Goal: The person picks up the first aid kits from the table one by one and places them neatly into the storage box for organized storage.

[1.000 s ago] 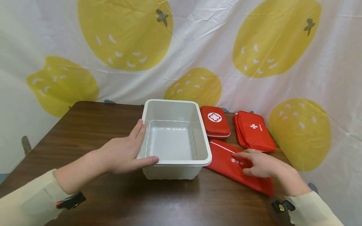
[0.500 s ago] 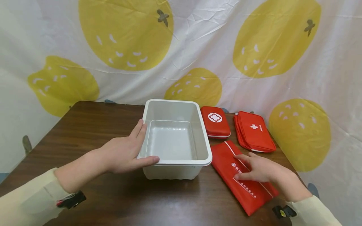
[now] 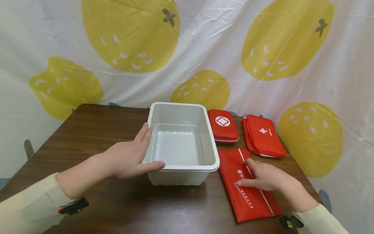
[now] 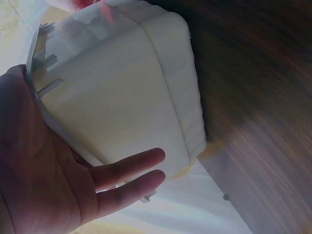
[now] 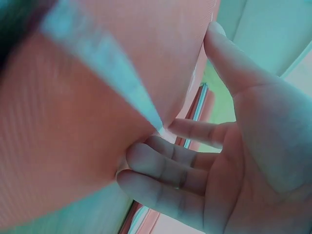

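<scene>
the red pouch lies under the right fingers.

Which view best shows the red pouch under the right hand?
The head view: it shows the red pouch nearly whole, though the right hand covers part. The right wrist view gives only a cropped close-up with a white stripe; the left wrist view, a red patch I cannot identify.

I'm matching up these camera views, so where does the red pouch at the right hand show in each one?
Head: lower right, the red pouch lies beside the pale bin.
Left wrist: cannot tell; a small red patch shows near the top edge.
Right wrist: it fills most of the left side.
Shared landmark: the right hand, touching it in the head and right wrist views.
</scene>
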`<move>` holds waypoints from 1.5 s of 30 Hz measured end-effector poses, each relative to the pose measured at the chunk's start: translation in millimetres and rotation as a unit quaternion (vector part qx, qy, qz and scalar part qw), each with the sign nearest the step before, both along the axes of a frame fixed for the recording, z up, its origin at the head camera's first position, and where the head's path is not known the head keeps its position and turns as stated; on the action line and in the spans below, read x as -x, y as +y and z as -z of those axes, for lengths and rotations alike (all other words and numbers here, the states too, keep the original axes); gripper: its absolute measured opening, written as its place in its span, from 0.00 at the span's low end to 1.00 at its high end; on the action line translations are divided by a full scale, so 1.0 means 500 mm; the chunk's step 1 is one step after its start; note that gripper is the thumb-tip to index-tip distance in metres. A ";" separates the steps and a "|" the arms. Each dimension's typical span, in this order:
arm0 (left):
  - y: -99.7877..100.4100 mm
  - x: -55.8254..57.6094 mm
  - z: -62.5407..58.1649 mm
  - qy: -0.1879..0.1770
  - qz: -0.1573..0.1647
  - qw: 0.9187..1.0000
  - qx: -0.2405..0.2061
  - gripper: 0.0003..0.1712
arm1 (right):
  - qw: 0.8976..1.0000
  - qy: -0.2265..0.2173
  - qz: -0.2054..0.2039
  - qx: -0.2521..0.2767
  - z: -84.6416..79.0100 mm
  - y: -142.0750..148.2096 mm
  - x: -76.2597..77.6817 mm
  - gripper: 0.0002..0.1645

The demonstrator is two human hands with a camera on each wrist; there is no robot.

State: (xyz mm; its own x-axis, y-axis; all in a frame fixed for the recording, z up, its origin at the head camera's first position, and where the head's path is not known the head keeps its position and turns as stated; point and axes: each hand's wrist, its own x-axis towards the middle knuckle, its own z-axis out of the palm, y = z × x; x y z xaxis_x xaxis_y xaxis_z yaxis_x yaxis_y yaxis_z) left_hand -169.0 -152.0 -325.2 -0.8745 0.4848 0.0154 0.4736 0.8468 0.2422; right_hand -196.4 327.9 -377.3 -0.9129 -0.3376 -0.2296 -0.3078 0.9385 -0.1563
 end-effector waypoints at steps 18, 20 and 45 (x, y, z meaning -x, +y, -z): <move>-0.003 -0.002 -0.003 -0.013 -0.005 1.000 -0.005 0.73 | 0.999 0.006 0.035 0.012 -0.017 -0.014 0.015 0.37; -0.005 -0.002 -0.002 -0.013 -0.006 1.000 -0.008 0.73 | 0.998 0.008 0.053 0.026 -0.021 -0.007 0.031 0.38; 0.001 -0.001 0.003 -0.011 0.000 1.000 -0.012 0.72 | 0.955 -0.085 0.200 0.204 0.015 0.018 0.083 0.76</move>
